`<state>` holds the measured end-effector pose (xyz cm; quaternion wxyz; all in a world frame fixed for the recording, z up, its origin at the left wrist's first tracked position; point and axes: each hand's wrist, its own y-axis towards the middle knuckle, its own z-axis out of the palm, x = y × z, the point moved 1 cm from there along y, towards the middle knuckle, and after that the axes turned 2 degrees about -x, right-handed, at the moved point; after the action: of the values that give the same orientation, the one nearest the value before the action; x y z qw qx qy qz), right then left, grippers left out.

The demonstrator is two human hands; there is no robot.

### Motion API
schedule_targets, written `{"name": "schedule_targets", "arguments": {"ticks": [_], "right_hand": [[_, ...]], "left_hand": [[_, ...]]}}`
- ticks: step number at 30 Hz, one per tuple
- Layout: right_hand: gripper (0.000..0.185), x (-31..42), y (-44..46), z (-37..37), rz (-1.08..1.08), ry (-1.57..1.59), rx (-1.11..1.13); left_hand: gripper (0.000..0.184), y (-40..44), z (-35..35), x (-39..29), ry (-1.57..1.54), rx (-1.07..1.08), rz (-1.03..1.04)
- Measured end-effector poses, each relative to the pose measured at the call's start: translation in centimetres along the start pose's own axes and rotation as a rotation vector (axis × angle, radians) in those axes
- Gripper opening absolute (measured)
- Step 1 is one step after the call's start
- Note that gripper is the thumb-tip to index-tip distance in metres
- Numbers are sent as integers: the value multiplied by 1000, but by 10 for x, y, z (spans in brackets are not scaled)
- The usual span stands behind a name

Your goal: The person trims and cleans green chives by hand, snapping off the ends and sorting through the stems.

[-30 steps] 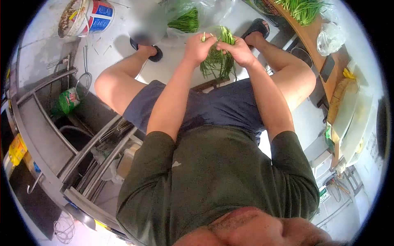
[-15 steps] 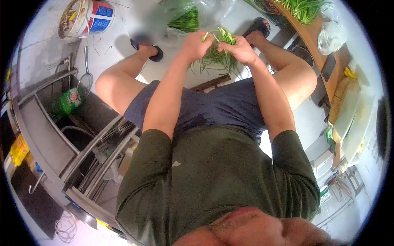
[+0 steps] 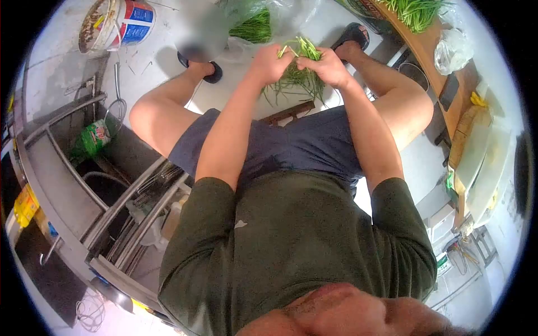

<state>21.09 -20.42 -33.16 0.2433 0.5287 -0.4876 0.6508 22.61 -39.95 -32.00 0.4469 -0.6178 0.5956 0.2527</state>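
In the head view, my left hand (image 3: 270, 65) is closed on the pale ends of a few green chives, its thumb and fingers pinched together. Close on its right, my right hand (image 3: 329, 67) is wrapped round a small bunch of chives (image 3: 306, 48) with light stalk ends pointing up. A few stalks bridge the gap between both hands. Below and behind the hands hang or lie loose green chive leaves (image 3: 297, 83); which of these are held I cannot tell. Beyond them, more chives (image 3: 252, 27) lie in a clear plastic bag (image 3: 291, 14) on the floor.
A dirty white bucket (image 3: 134, 23) stands at the upper left. On the wooden table (image 3: 417, 47) to the right are a chive pile (image 3: 413, 12), a plastic bag (image 3: 453, 51) and a phone (image 3: 449, 92). A metal rack (image 3: 101, 224) with a green bottle (image 3: 94, 137) is at my left.
My left hand has shifted slightly down and to the right, and pale stalks now show arching between the two hands. The right hand stays nearly in place.
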Motion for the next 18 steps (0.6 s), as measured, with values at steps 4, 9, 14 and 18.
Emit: {"name": "schedule_targets", "arguments": {"ticks": [4, 9, 14, 18], "right_hand": [[21, -6, 4, -1, 11, -8, 33], [22, -8, 5, -3, 19, 10, 36], [21, -8, 6, -6, 20, 118, 58], [20, -5, 5, -2, 40, 213, 62]], "left_hand": [[29, 7, -9, 5, 99, 67, 77], [33, 0, -15, 8, -147, -184, -51], [35, -1, -28, 17, -49, -131, -224], [31, -7, -6, 19, -109, -183, -160]]}}
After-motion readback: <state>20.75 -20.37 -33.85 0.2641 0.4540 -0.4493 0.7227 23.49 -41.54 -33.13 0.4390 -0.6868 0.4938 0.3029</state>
